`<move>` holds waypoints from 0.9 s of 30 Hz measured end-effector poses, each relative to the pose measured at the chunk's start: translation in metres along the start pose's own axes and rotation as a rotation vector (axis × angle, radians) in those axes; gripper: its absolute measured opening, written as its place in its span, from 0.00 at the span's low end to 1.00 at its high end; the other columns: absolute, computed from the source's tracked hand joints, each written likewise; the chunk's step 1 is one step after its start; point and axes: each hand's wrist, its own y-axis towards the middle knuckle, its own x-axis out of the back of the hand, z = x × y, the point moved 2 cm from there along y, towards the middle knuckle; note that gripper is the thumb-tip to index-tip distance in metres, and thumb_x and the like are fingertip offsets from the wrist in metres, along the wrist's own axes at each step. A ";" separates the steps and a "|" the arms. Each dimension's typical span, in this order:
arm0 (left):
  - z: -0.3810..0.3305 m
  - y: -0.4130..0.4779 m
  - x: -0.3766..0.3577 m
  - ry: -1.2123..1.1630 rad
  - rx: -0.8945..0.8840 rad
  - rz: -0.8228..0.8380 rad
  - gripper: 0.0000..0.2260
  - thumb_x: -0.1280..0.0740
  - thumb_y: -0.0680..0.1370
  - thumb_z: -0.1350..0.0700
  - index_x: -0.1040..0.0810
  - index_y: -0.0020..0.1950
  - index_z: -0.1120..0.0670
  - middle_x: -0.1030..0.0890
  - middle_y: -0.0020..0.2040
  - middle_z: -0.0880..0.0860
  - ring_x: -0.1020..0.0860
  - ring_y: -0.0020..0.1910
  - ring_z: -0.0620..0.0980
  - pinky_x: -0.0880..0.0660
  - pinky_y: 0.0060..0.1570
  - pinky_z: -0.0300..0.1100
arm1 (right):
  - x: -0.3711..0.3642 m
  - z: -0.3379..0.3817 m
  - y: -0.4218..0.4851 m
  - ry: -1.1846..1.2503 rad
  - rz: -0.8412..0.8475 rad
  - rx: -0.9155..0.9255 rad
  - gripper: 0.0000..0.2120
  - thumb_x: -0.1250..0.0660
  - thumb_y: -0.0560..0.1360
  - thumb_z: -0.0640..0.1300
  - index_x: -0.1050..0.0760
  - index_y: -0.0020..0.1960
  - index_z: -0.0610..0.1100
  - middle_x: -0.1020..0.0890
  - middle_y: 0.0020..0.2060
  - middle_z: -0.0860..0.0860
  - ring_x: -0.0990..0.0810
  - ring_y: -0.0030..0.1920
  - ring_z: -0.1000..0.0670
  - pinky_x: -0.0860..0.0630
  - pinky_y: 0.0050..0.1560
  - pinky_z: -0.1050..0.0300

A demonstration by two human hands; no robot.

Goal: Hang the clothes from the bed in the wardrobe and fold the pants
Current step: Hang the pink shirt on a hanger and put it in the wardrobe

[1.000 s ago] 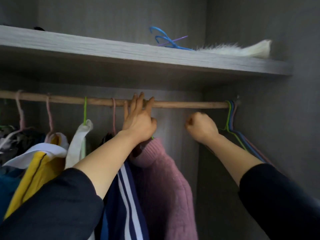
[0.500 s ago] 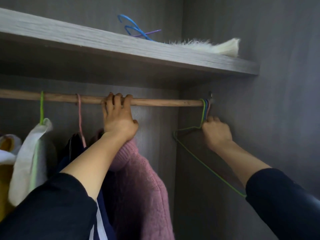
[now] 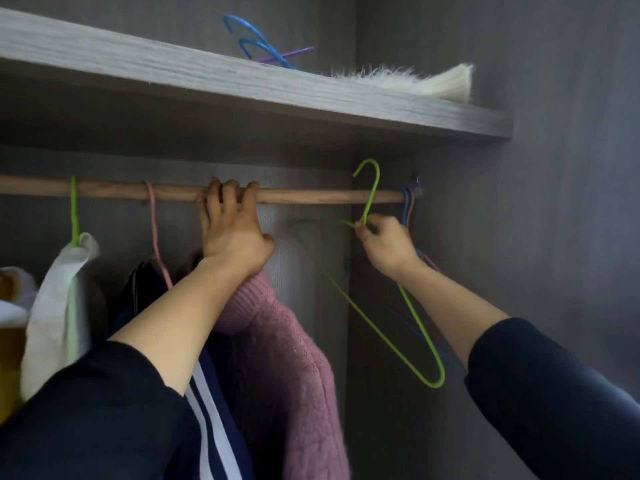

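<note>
Wooden rail [image 3: 311, 196] runs across the wardrobe under a grey shelf [image 3: 242, 88]. Left end of the rail: green hook [image 3: 73, 209] carrying a white garment [image 3: 59, 306], blurred; yellow fabric [image 3: 10, 341] at the frame's left edge. Next along, a pink hook [image 3: 152, 216] over a dark navy garment with white stripes [image 3: 211, 410]. Mid-rail: left hand [image 3: 232, 230] gripping the rail, fingers curled over the top, fist closed around the wood. Pink knit sweater [image 3: 287, 358] hangs just below that wrist; its hanger is hidden behind the hand. Bare rail to the right of it. Right hand [image 3: 388, 244] pinches the neck of a green wire hanger [image 3: 415, 341]; its hook is clear of the rail, tip above rail level, and the body hangs tilted down toward the right. No clothing on it. Right end of the rail, against the wardrobe side wall: a few blue and pink empty hangers [image 3: 408, 209] bunched together. On the shelf: blue hangers [image 3: 256, 43] with a purple one, then a white furry item [image 3: 398, 77] at the right end.
</note>
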 end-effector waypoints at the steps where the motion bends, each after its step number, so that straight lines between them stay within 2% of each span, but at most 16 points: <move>1: -0.001 -0.001 0.001 0.013 0.001 0.026 0.38 0.31 0.71 0.51 0.46 0.76 0.51 0.44 0.74 0.57 0.54 0.75 0.60 0.55 0.74 0.57 | -0.003 -0.002 -0.008 -0.026 0.025 0.011 0.12 0.39 0.79 0.49 0.21 0.48 0.43 0.18 0.42 0.43 0.21 0.50 0.39 0.28 0.46 0.53; 4: -0.006 -0.009 0.006 0.083 -0.030 0.072 0.41 0.32 0.72 0.47 0.52 0.78 0.52 0.50 0.77 0.58 0.57 0.76 0.62 0.61 0.74 0.57 | -0.005 -0.004 -0.035 -0.066 0.085 0.024 0.15 0.38 0.79 0.48 0.28 0.36 0.43 0.27 0.27 0.50 0.26 0.37 0.43 0.35 0.36 0.53; 7: -0.021 -0.025 0.010 0.096 -0.139 0.050 0.42 0.31 0.71 0.48 0.50 0.78 0.54 0.49 0.77 0.59 0.56 0.76 0.61 0.60 0.73 0.57 | 0.001 -0.010 -0.062 -0.076 0.097 -0.005 0.19 0.37 0.78 0.48 0.34 0.30 0.43 0.31 0.24 0.52 0.32 0.32 0.47 0.41 0.34 0.53; 9: -0.035 -0.039 0.013 0.056 -0.202 0.055 0.40 0.31 0.71 0.48 0.49 0.78 0.54 0.46 0.77 0.58 0.53 0.76 0.59 0.55 0.74 0.56 | 0.006 -0.015 -0.082 -0.065 0.096 -0.043 0.19 0.36 0.78 0.47 0.35 0.31 0.42 0.32 0.24 0.51 0.33 0.32 0.47 0.41 0.33 0.53; 12: -0.061 -0.066 0.015 0.000 -0.260 0.147 0.37 0.34 0.73 0.47 0.46 0.77 0.55 0.41 0.75 0.60 0.47 0.75 0.59 0.48 0.74 0.54 | 0.021 -0.019 -0.117 -0.076 0.091 -0.103 0.19 0.36 0.78 0.47 0.35 0.30 0.43 0.31 0.24 0.51 0.32 0.32 0.46 0.41 0.32 0.53; 15: -0.095 -0.097 0.019 -0.080 -0.270 0.254 0.33 0.34 0.74 0.49 0.42 0.75 0.55 0.37 0.72 0.60 0.43 0.73 0.60 0.44 0.72 0.52 | 0.051 -0.026 -0.155 -0.044 0.108 -0.174 0.16 0.36 0.77 0.46 0.30 0.32 0.42 0.24 0.28 0.45 0.24 0.32 0.42 0.31 0.33 0.54; 17: -0.122 -0.122 0.021 -0.161 -0.263 0.325 0.31 0.34 0.74 0.50 0.40 0.74 0.55 0.36 0.71 0.60 0.42 0.73 0.59 0.41 0.70 0.51 | 0.076 -0.033 -0.182 -0.003 0.131 -0.241 0.14 0.36 0.77 0.46 0.27 0.35 0.42 0.22 0.29 0.43 0.22 0.28 0.46 0.28 0.28 0.58; 19: -0.150 -0.151 0.025 -0.281 -0.250 0.362 0.28 0.35 0.75 0.52 0.37 0.73 0.54 0.34 0.70 0.58 0.39 0.71 0.58 0.36 0.66 0.52 | 0.106 -0.042 -0.211 0.038 0.140 -0.295 0.13 0.36 0.77 0.44 0.26 0.35 0.42 0.24 0.26 0.46 0.27 0.20 0.52 0.32 0.21 0.65; 21: -0.176 -0.185 0.031 -0.457 -0.235 0.322 0.22 0.36 0.74 0.55 0.31 0.68 0.53 0.29 0.65 0.56 0.34 0.66 0.56 0.30 0.59 0.51 | 0.138 -0.052 -0.243 0.090 0.137 -0.352 0.11 0.36 0.76 0.41 0.25 0.35 0.41 0.26 0.25 0.47 0.29 0.18 0.53 0.35 0.19 0.66; 23: -0.201 -0.222 0.040 -0.608 -0.236 0.249 0.16 0.36 0.74 0.57 0.25 0.61 0.53 0.25 0.59 0.54 0.29 0.60 0.55 0.29 0.49 0.48 | 0.173 -0.066 -0.279 0.109 0.162 -0.399 0.10 0.36 0.76 0.40 0.25 0.35 0.41 0.26 0.24 0.48 0.29 0.19 0.53 0.34 0.20 0.65; 27: -0.268 -0.306 0.060 -0.754 -0.307 0.213 0.12 0.37 0.73 0.60 0.22 0.56 0.55 0.22 0.54 0.53 0.25 0.55 0.53 0.31 0.45 0.42 | 0.251 -0.099 -0.363 0.116 0.202 -0.522 0.11 0.34 0.76 0.39 0.24 0.35 0.43 0.25 0.23 0.52 0.28 0.21 0.52 0.33 0.23 0.62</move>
